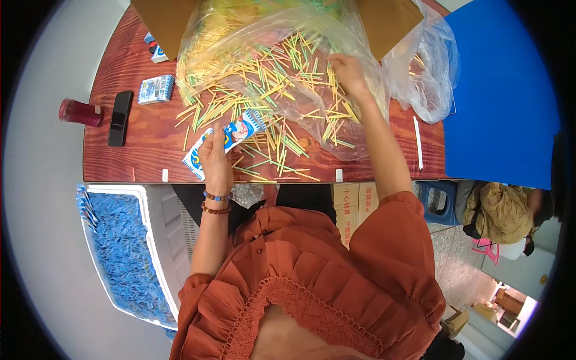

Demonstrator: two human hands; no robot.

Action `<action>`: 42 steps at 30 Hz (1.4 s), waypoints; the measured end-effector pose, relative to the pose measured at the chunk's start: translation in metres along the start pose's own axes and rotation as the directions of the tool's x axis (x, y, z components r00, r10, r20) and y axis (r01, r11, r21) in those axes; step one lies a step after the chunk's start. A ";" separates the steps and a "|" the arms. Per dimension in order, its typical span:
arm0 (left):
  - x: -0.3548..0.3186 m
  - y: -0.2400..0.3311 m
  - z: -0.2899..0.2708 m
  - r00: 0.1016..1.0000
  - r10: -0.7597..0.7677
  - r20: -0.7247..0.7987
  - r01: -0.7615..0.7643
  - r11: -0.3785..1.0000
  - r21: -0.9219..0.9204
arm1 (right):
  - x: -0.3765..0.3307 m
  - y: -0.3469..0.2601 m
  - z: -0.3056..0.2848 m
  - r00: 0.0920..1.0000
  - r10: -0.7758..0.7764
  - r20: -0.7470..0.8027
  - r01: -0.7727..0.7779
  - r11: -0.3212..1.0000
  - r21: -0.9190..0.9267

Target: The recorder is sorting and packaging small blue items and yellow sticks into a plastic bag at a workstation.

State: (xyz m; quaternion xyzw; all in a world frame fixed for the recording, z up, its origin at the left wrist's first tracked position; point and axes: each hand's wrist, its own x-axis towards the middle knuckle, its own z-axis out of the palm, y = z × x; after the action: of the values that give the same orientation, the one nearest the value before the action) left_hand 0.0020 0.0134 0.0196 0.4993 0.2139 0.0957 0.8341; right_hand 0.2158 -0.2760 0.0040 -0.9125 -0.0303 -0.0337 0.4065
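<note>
A blue-and-white wrapper packet [241,129] is pinched in my left hand [215,157], slanting up to the right over the near part of the table. Farther off and to the right, my right hand [349,73] reaches into the spread of thin yellow, green and pink sticks [264,84]. Its fingers are curled together beside some yellow sticks; what they hold, if anything, I cannot make out. A clear plastic bag [312,111] lies open around and under many of the sticks, with more of them heaped inside at the far side.
Cardboard flaps [390,24] flank the bag. A phone [120,119], a dark red jar [81,112] and a small stack of packets [156,89] sit at left. A white foam box [147,240] full of blue packets stands lower left. Another clear bag [429,78] lies at right.
</note>
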 end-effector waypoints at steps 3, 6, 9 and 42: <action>-0.001 -0.002 -0.012 1.000 0.007 -0.022 -0.007 1.000 0.003 | 0.013 0.024 -0.019 0.990 -0.119 -0.073 0.101 0.972 -0.214; -0.003 0.003 -0.013 0.999 0.022 -0.039 -0.022 1.000 0.011 | 0.000 -0.018 -0.024 0.997 -0.080 -0.023 0.069 0.947 -0.314; 0.001 -0.009 -0.017 1.000 -0.008 0.003 0.008 0.999 -0.031 | 0.003 -0.028 -0.008 0.998 0.030 0.052 -0.001 0.868 -0.496; -0.002 0.002 -0.021 0.999 -0.029 -0.024 0.027 0.997 -0.070 | -0.012 -0.041 0.007 0.920 0.287 0.267 -0.037 0.741 -0.670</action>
State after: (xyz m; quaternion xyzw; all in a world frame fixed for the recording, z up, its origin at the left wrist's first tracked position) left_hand -0.0091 0.0299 0.0137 0.4656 0.2276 0.0977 0.8496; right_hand 0.2011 -0.2440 0.0285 -0.9860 -0.0084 0.1582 0.0516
